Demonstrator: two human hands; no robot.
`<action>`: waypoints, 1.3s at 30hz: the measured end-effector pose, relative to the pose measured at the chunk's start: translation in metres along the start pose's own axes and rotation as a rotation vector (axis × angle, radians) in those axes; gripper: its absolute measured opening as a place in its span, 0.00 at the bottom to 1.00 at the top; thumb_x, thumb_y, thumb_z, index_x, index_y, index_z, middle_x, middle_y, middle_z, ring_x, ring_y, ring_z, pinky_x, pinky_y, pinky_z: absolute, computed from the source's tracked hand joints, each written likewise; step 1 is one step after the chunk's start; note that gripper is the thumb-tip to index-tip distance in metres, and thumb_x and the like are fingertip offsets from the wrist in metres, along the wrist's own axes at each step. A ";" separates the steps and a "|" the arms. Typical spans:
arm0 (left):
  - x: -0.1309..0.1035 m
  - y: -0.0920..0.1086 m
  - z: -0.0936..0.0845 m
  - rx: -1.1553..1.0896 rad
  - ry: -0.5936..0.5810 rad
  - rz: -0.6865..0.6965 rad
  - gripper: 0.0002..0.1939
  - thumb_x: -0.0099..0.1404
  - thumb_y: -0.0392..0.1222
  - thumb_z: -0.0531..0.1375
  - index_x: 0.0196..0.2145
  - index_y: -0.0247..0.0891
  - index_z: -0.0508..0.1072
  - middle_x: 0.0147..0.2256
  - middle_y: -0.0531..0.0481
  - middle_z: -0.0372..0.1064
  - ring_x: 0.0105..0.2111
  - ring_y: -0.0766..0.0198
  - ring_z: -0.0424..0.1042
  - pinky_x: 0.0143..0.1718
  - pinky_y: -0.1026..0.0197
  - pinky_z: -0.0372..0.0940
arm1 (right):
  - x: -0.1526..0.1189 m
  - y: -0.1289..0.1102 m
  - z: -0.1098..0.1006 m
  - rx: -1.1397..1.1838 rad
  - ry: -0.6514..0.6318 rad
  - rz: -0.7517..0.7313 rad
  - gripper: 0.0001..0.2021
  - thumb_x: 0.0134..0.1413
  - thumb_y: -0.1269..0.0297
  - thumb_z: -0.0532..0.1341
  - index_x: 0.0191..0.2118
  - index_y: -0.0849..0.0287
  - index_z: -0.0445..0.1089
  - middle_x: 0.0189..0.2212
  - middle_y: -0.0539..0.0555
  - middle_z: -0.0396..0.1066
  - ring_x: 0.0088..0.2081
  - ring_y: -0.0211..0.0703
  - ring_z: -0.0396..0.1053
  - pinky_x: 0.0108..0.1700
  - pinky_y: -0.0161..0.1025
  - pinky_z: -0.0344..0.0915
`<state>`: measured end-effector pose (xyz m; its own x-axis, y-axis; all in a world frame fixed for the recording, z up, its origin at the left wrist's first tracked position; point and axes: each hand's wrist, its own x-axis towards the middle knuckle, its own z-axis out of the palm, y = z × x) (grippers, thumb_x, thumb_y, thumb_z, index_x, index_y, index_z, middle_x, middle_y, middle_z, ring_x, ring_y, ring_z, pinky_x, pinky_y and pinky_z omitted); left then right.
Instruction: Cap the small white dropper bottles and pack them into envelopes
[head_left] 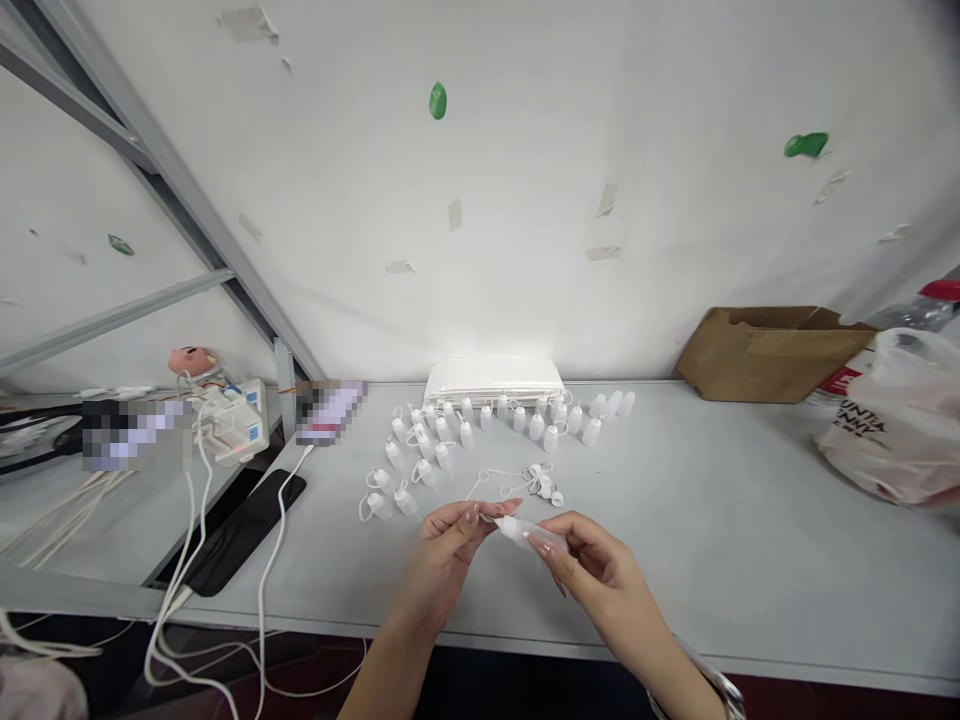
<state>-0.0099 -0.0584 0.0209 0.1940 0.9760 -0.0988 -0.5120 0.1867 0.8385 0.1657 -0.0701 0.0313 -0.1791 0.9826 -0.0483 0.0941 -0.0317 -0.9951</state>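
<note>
My right hand is closed around a small translucent squeeze bottle, held tilted with its white nozzle pointing left. The nozzle tip meets the fingers of my left hand, which pinch a thin pale piece, too small to make out. Just beyond my hands, several loose white caps with thin ring straps lie on the table. Farther back and to the left, many similar small bottles stand in a loose group, some with strap rings hanging at their necks. A few bottles are at the right back.
A white stack of flat packets lies against the wall on the grey table. At left are a black power bank, a phone and white cables. A brown paper bag and a plastic bag stand at right.
</note>
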 end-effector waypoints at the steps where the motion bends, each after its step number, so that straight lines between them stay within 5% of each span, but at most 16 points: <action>1: 0.000 0.000 0.000 0.005 0.003 0.003 0.10 0.62 0.42 0.58 0.31 0.38 0.79 0.39 0.46 0.78 0.49 0.54 0.70 0.56 0.53 0.56 | 0.000 0.000 0.000 -0.002 0.002 0.001 0.14 0.52 0.51 0.60 0.30 0.57 0.71 0.21 0.48 0.60 0.24 0.37 0.55 0.27 0.36 0.54; 26: -0.002 0.006 0.011 0.411 0.149 0.066 0.11 0.58 0.46 0.59 0.30 0.39 0.79 0.38 0.45 0.78 0.45 0.50 0.73 0.51 0.48 0.62 | 0.003 0.002 0.000 -0.188 -0.008 -0.083 0.13 0.56 0.52 0.55 0.32 0.56 0.69 0.27 0.51 0.66 0.30 0.42 0.61 0.32 0.37 0.58; 34: 0.001 0.010 0.006 0.368 0.169 0.122 0.15 0.62 0.47 0.56 0.40 0.37 0.77 0.46 0.43 0.74 0.49 0.52 0.70 0.54 0.50 0.59 | 0.010 0.010 0.006 -0.138 -0.341 0.030 0.10 0.59 0.55 0.54 0.38 0.55 0.66 0.23 0.48 0.67 0.28 0.41 0.65 0.33 0.38 0.60; 39: -0.012 0.023 -0.005 0.459 0.279 0.103 0.17 0.60 0.52 0.57 0.37 0.38 0.78 0.46 0.43 0.74 0.51 0.50 0.67 0.56 0.49 0.57 | 0.026 0.016 -0.001 -0.227 -0.037 -0.149 0.10 0.51 0.55 0.61 0.35 0.55 0.71 0.34 0.53 0.65 0.37 0.45 0.63 0.40 0.41 0.61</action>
<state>-0.0285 -0.0654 0.0386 -0.0992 0.9910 -0.0894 -0.0868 0.0809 0.9929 0.1637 -0.0450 0.0140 -0.2427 0.9659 0.0903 0.2805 0.1590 -0.9466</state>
